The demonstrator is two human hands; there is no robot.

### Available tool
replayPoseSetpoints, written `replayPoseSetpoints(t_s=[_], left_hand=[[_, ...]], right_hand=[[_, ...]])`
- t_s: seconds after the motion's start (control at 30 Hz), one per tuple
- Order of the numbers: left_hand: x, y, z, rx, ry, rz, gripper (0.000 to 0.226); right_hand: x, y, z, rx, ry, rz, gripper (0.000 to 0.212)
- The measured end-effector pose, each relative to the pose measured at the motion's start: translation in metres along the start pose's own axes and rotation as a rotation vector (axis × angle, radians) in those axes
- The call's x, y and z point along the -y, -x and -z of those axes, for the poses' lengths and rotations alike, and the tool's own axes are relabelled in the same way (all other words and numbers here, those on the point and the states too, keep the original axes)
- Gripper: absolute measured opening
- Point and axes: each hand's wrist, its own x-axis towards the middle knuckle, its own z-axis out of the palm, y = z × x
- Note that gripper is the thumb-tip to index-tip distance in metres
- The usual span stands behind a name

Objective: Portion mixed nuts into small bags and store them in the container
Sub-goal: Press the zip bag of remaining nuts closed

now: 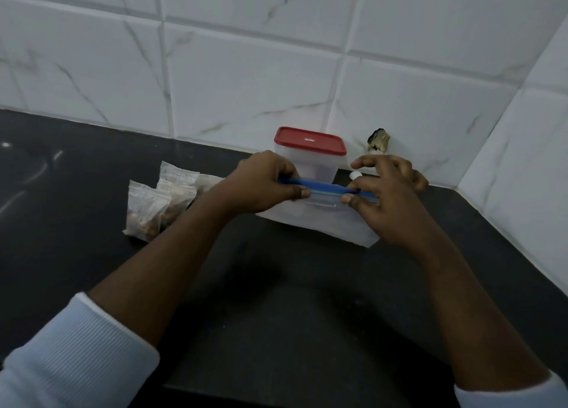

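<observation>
Head view | left grip [261, 181], right grip [384, 189] pinch blue zip strip [325, 189] of large clear plastic bag [322, 223] on black surface [276, 284] | likely resealing (or opening) | next: unlid red-lidded clear container [310, 158], load small nut bags [159, 204].

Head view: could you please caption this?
Left hand and right hand pinch the blue-zippered clear plastic bag near a red-lidded clear plastic container.

L sleeve [76, 355], R sleeve [510, 393]: pale blue ribbed knit w/ white cuff edge, ending mid-forearm.

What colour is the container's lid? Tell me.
The lid is red, seen best in the head view.
</observation>
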Motion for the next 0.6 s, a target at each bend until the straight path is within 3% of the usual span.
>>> replayPoseSetpoints(t_s=[0.4,0.53,0.6], left_hand=[[0.007,0.006,-0.004,0.012,0.108,-0.026,0.018],[0.005,0.008,-0.01,-0.005,0.063,-0.087,0.016],[0.003,0.008,-0.013,-0.023,0.028,-0.138,0.016]], right_hand=[[-0.008,0.005,0.0,-0.009,0.035,0.002,0.013],[0.007,0.004,0.001,0.01,0.028,0.033,0.035],[0.018,0.002,-0.004,0.013,0.07,0.069,0.033]])
